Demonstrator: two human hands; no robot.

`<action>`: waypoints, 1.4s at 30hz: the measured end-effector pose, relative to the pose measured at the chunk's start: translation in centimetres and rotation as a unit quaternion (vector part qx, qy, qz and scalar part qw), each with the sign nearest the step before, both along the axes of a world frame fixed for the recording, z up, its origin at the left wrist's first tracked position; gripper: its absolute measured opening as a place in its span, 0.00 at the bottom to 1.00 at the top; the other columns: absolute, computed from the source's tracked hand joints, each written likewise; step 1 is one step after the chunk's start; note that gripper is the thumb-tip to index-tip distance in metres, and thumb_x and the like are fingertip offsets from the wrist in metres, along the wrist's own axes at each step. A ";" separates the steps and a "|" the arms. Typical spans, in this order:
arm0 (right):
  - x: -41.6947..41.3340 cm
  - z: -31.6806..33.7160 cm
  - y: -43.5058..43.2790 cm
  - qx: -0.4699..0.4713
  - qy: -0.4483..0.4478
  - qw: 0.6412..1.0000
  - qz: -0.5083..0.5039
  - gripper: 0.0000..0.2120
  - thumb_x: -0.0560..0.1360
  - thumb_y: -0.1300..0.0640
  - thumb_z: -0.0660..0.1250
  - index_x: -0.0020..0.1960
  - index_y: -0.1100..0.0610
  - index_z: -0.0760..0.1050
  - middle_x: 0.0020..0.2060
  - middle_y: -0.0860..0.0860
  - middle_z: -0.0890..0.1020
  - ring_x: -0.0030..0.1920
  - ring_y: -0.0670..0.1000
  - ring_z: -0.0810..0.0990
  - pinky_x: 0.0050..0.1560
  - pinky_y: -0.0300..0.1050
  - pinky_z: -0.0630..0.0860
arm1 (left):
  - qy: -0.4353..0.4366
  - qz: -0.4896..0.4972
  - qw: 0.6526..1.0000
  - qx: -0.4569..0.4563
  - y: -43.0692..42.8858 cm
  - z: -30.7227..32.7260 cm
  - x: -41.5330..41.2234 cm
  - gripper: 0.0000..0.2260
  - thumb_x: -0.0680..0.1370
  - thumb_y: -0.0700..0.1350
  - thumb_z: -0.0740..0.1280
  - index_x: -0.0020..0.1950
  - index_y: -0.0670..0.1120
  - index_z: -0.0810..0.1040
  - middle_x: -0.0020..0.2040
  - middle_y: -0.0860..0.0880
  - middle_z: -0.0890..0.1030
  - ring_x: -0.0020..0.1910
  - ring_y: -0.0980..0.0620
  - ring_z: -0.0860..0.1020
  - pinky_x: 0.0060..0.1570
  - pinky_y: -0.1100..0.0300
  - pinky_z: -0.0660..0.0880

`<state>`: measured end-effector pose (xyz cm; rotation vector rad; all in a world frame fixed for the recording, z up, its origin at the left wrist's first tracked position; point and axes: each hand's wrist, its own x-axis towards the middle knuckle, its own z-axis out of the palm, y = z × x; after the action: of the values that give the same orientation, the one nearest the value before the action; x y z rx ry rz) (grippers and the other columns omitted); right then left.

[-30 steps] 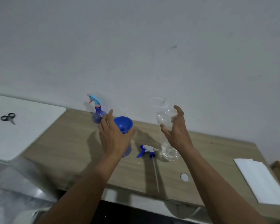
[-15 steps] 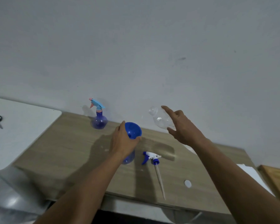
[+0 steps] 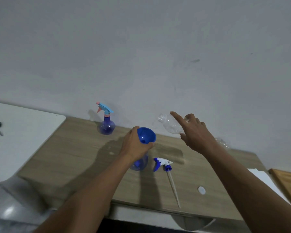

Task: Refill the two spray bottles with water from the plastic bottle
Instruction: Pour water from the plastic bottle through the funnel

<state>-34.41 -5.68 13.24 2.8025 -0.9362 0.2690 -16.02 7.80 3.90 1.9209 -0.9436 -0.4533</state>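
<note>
Left of centre, a capped spray bottle [image 3: 107, 126] stands by the wall [image 3: 141, 64]. Beside it, the left hand [image 3: 134, 146] grips a blue funnel [image 3: 148, 134] atop the open spray bottle [image 3: 141, 163]. Further right, the right hand [image 3: 195, 134] holds the plastic bottle [image 3: 169, 126] tilted in curled fingers, mouth leftward.

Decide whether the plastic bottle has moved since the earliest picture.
Yes: the bottle rose off the table beside the trigger head; now tilted in the right hand, neck toward the funnel.

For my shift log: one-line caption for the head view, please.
Left hand grips blue plastic funnel atop uncapped blue spray bottle; right hand holds clear plastic bottle tilted toward it.
</note>
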 end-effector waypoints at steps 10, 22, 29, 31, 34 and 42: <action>1.1 -1.1 0.9 -0.126 -0.008 0.992 0.002 0.47 0.71 0.68 0.68 0.79 0.40 0.50 0.59 0.62 0.73 0.54 0.62 0.75 0.54 0.59 0.73 | -0.012 -0.021 1.000 0.004 0.3 0.3 0.8 0.26 0.64 0.57 0.76 0.57 0.53 0.72 0.53 0.55 0.78 0.49 0.55 0.76 0.37 0.66 0.69; 1.4 -0.2 0.6 -0.041 -0.001 0.999 0.031 0.44 0.78 0.61 0.67 0.79 0.36 0.43 0.64 0.59 0.69 0.59 0.59 0.73 0.60 0.54 0.70 | 0.000 -0.034 0.999 0.010 0.5 0.8 0.9 0.28 0.61 0.60 0.75 0.57 0.52 0.74 0.52 0.55 0.79 0.48 0.55 0.77 0.36 0.67 0.69; 1.5 2.6 0.0 0.115 0.004 0.992 0.051 0.43 0.80 0.53 0.67 0.76 0.30 0.38 0.58 0.54 0.70 0.47 0.53 0.76 0.52 0.48 0.76 | -0.002 -0.027 1.000 0.010 0.6 1.1 0.8 0.30 0.66 0.54 0.78 0.63 0.50 0.72 0.55 0.55 0.76 0.50 0.54 0.74 0.40 0.64 0.70; 1.4 3.2 -0.3 0.151 0.021 0.987 0.049 0.43 0.80 0.53 0.67 0.75 0.28 0.38 0.55 0.54 0.71 0.45 0.53 0.78 0.50 0.49 0.77 | 0.004 -0.026 1.000 0.013 0.6 1.1 0.8 0.32 0.65 0.54 0.78 0.66 0.49 0.71 0.57 0.54 0.76 0.51 0.53 0.74 0.45 0.61 0.72; 1.5 3.9 -0.8 0.190 0.026 0.980 0.047 0.43 0.78 0.53 0.69 0.73 0.25 0.42 0.55 0.56 0.74 0.49 0.57 0.81 0.54 0.56 0.79 | 0.000 -0.028 1.000 0.013 0.5 1.2 0.8 0.27 0.64 0.55 0.78 0.59 0.50 0.73 0.53 0.54 0.78 0.50 0.52 0.76 0.45 0.59 0.76; 2.0 4.8 -0.9 0.209 0.096 0.972 0.051 0.45 0.77 0.55 0.71 0.70 0.22 0.44 0.55 0.55 0.74 0.51 0.56 0.80 0.57 0.57 0.79 | 0.003 -0.028 0.999 0.020 0.8 1.5 0.9 0.33 0.65 0.55 0.78 0.66 0.50 0.71 0.57 0.54 0.76 0.52 0.53 0.74 0.44 0.64 0.71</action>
<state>-32.43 -6.58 18.05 3.1851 -0.8924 -0.2133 -15.16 8.56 5.41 1.9316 -0.9940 -0.5134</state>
